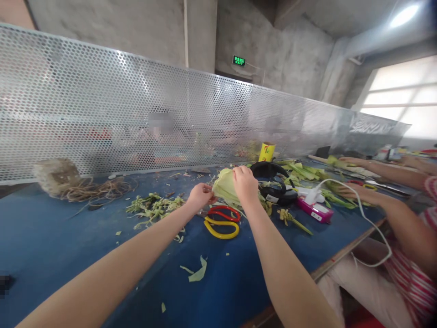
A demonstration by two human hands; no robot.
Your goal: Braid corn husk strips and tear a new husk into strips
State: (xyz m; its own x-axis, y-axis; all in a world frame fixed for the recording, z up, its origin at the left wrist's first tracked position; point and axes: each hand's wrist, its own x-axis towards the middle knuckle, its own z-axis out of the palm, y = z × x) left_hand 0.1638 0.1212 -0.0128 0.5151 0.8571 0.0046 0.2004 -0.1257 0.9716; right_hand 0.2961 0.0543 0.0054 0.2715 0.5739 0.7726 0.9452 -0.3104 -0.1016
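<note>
A pale green, wide, leaf-like piece [225, 187] is held up above the table between my hands. My left hand [202, 197] is closed in a pinch at its left edge. On its right side, my right hand [246, 183] grips it from above, the fingers curled over and partly hidden. Scissors with one red and one yellow handle [221, 236] lie just below the piece, their blades mostly out of sight. Left of them is a pile of green trimmings and small knotted leaf bits [153, 206]. A pale cut scrap [198, 273] rests on the blue tabletop [150, 278] nearer to me.
A perforated metal screen [112, 109] runs along the back. Tangled twine [99, 189] lies left. To the right are a black object [269, 171], a yellow roll [266, 151], a magenta power strip [314, 209] with a white cable [360, 200], green leaves [303, 171] and a co-worker's arms [385, 196].
</note>
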